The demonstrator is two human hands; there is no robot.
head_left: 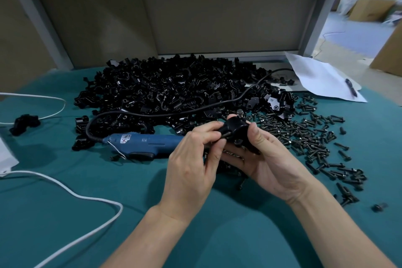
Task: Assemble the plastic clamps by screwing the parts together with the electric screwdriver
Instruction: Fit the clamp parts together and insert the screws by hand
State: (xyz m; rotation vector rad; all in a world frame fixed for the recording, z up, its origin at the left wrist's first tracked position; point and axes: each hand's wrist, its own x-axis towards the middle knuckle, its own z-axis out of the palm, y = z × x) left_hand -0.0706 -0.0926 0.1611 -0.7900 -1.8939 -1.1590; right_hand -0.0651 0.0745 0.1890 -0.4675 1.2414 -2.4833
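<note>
Over the teal cloth table (54, 154), the right hand (268, 160) cradles a glossy black plastic clamp (237, 131) in curled fingers, while the left hand (191, 159) pinches its left end. The blue, barrel-shaped electric screwdriver (148, 142) lies beside them, before a heap of angular black parts (174, 87) and slender dark screws (315, 137).

One label only: a white sticker (124, 138) on the blue electric screwdriver (150, 142), just left of your grip on the clamp (236, 132). It carries a red-and-black mark, characters too small to read. Nothing legible.
</note>
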